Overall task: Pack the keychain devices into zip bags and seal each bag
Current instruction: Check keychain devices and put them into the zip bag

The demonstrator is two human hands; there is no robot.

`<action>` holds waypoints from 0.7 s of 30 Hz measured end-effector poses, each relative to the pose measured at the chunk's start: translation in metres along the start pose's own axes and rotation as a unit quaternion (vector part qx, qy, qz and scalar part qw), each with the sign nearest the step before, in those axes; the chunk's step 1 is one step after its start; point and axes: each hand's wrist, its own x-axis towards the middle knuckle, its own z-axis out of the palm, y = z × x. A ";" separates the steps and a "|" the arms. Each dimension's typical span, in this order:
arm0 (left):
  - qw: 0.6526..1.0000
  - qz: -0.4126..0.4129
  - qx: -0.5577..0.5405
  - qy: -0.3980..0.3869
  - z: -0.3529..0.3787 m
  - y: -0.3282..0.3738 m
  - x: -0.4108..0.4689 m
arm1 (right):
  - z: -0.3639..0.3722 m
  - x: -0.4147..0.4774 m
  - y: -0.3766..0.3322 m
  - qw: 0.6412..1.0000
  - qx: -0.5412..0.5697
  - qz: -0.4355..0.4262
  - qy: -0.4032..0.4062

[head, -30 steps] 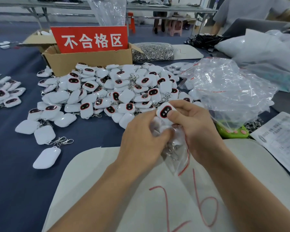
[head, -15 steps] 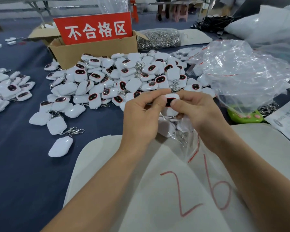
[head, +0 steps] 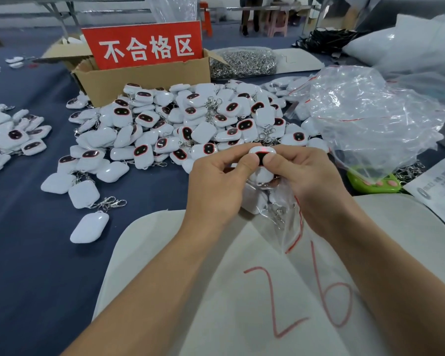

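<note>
Thumbs are the big change. A second ago the left hand was down on the zip bag, and only the right hand held the keychain device. Now both hands hold that one device up between them, and both thumbs press on its dark front. Each hand is curled round it, so neither hand is free. A tiny red spot shows near the top edge of the device. It may be a light, so the person could be testing it before packing, but that is only a guess. The device is in the air, just in front of the big pile of devices on the blue table, and above the white pad with the red 26 on it. It is not in the bag yet. The bag hangs down under the hands, close to the right palm, and its red strip points down toward the pad. I cannot tell which fingers keep hold of it. Something white shows through the bag, maybe another device, but the plastic is too crinkly to be sure. So this bag is not sealed yet. Next the device has to slide into the bag's mouth, and then the top has to be pressed closed.
</note>
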 end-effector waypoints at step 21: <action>0.992 0.017 0.104 0.066 0.004 0.006 -0.007 | 0.002 0.002 0.005 0.998 -0.053 -0.014 -0.022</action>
